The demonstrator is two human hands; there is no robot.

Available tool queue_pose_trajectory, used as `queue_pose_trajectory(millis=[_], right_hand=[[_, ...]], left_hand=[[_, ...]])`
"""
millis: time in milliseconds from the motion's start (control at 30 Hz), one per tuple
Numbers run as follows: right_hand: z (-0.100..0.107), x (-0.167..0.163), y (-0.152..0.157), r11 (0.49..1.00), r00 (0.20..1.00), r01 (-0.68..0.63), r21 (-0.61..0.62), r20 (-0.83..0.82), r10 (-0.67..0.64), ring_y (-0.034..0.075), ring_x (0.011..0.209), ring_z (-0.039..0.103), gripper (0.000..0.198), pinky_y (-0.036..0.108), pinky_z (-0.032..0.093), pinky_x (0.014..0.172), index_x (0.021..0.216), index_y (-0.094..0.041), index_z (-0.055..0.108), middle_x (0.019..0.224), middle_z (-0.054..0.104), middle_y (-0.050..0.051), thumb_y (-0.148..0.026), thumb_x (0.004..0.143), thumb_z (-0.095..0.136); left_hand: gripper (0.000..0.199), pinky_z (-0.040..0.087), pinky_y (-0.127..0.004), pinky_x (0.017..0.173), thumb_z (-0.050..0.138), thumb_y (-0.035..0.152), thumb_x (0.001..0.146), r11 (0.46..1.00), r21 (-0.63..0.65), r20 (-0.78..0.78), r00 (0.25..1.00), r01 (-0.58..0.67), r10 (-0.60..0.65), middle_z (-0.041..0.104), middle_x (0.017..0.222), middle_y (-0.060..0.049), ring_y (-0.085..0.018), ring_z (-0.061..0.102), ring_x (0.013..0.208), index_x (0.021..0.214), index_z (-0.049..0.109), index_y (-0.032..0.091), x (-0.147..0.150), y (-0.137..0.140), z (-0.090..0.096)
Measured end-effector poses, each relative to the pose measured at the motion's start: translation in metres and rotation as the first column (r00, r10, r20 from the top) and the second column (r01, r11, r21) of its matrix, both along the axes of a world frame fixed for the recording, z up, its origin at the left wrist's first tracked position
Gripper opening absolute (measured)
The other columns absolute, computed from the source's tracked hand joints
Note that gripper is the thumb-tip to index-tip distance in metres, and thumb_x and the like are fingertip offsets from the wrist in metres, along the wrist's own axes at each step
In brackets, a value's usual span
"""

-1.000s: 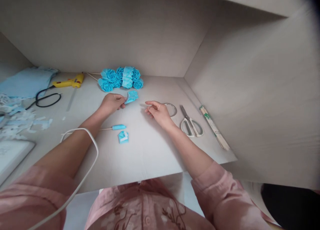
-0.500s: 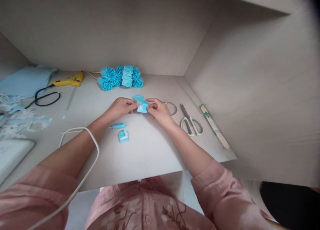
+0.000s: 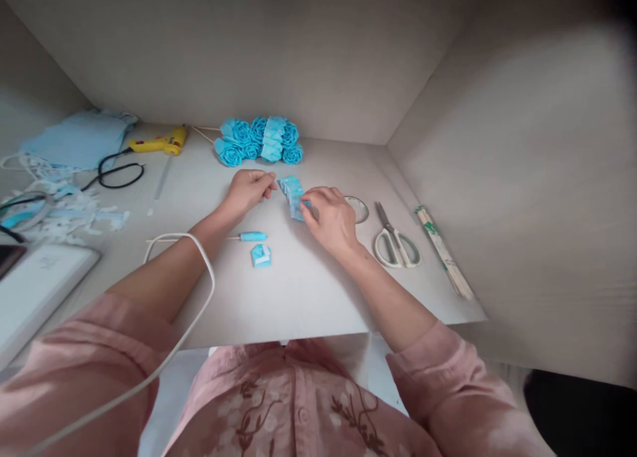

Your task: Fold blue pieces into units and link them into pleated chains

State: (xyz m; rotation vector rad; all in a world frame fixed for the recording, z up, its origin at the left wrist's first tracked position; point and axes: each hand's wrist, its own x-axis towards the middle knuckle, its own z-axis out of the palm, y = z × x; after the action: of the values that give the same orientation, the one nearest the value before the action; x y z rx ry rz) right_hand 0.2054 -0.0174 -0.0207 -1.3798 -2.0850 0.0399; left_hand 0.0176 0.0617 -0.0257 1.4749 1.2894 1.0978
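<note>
A strip of pleated light-blue fabric stands over the middle of the table. My right hand has its thumb and fingers closed on the strip's near end. My left hand is just left of the strip and apart from it, its thumb and fingertips pinched; anything between them is hidden. Nearer to me lie a wooden stick with a rolled blue tip and a small folded blue-and-white piece.
Blue fabric roses lie at the back, beside a yellow glue gun. Scissors, a tape ring and a bundle of sticks are on the right. Blue sheets and white scraps lie left. A white cable loops across my left forearm.
My left hand has let go of the pleated strip and moved slightly away from it. My right hand keeps hold of the strip. The view has shifted a little.
</note>
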Motion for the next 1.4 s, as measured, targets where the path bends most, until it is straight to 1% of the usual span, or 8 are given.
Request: queue_pose_trajectory(millis=[200,367,567,733,900,1000,1100,1400], right_hand=[[-0.010,-0.030,-0.016,0.867,0.865,-0.486,-0.110,0.081,0.495,0.018,0.091,0.059,0.031,0.030,0.043,0.082,0.102,-0.019,0.069,0.096,0.070,0.006,-0.035,0.099,0.042],[-0.016,-0.040,-0.021,0.818,0.778,-0.546,-0.181,0.252,0.575,0.021,0.094,0.053,0.037,0.031,0.042,0.076,0.125,-0.023,0.061,0.100,0.064,0.009,-0.042,0.095,0.050],[-0.006,-0.035,-0.017,0.806,0.799,-0.548,-0.225,0.147,0.584,0.020,0.093,0.052,0.021,0.031,0.042,0.080,0.093,-0.020,0.067,0.094,0.062,0.006,-0.039,0.086,0.066],[0.004,-0.010,0.000,0.855,0.844,-0.492,-0.161,-0.329,0.424,0.019,0.101,0.055,0.021,0.033,0.042,0.090,0.076,-0.019,0.060,0.102,0.064,0.005,-0.037,0.079,0.072],[-0.001,0.011,0.019,0.888,0.584,-0.362,-0.284,-0.812,-0.021,0.012,0.068,0.055,0.035,0.026,0.045,0.066,0.094,-0.022,0.055,0.076,0.059,-0.003,-0.045,0.073,0.070],[-0.005,0.013,0.023,0.870,0.498,-0.363,-0.334,-0.859,-0.122,0.011,0.064,0.052,0.048,0.024,0.045,0.062,0.107,-0.022,0.056,0.072,0.056,-0.005,-0.047,0.069,0.073],[-0.006,0.010,0.022,0.865,0.503,-0.354,-0.355,-0.852,-0.144,0.010,0.059,0.049,0.049,0.023,0.045,0.059,0.107,-0.021,0.059,0.064,0.050,-0.007,-0.048,0.070,0.074],[-0.003,0.010,0.018,0.799,0.358,-0.497,-0.340,-0.918,-0.168,0.011,0.065,0.057,0.053,0.026,0.048,0.063,0.100,-0.016,0.068,0.072,0.061,0.002,-0.064,0.081,0.057]], left_hand=[[0.032,0.029,-0.022,0.045,0.057,0.039,0.079,0.998,0.058,-0.008,1.000,0.001,-0.001,0.052,0.050,0.000,-0.008,0.039,0.044,0.061,0.063,0.013,0.001,0.000,0.001],[0.031,0.030,-0.022,0.047,0.056,0.037,0.079,0.997,0.069,-0.030,0.999,0.034,-0.032,0.052,0.050,0.000,-0.008,0.041,0.046,0.061,0.064,0.013,0.003,-0.003,0.003],[0.028,0.028,-0.023,0.046,0.059,0.037,0.076,0.996,0.042,-0.005,0.997,0.081,-0.081,0.053,0.051,0.001,-0.008,0.039,0.045,0.062,0.064,0.013,0.008,-0.011,0.011],[0.029,0.030,-0.022,0.047,0.060,0.039,0.078,0.984,-0.012,0.058,0.983,0.177,-0.176,0.053,0.053,0.000,-0.008,0.042,0.046,0.065,0.064,0.013,0.011,-0.017,0.019],[0.044,0.033,-0.022,0.046,0.053,0.055,0.084,0.945,-0.055,0.080,0.944,0.324,-0.319,0.060,0.063,-0.003,-0.010,0.048,0.050,0.081,0.066,0.013,0.017,-0.026,0.025],[0.046,0.034,-0.022,0.046,0.055,0.060,0.082,0.909,-0.074,0.012,0.912,0.411,-0.411,0.060,0.065,-0.003,-0.010,0.049,0.051,0.079,0.064,0.015,0.023,-0.032,0.030],[0.038,0.033,-0.022,0.047,0.066,0.053,0.074,0.882,-0.099,-0.045,0.884,0.460,-0.466,0.058,0.063,-0.001,-0.009,0.047,0.052,0.071,0.060,0.016,0.026,-0.036,0.032],[0.033,0.031,-0.021,0.048,0.069,0.046,0.068,0.947,-0.177,0.085,0.963,0.267,-0.255,0.055,0.059,0.003,-0.008,0.043,0.050,0.073,0.055,0.016,0.016,-0.048,0.024]])
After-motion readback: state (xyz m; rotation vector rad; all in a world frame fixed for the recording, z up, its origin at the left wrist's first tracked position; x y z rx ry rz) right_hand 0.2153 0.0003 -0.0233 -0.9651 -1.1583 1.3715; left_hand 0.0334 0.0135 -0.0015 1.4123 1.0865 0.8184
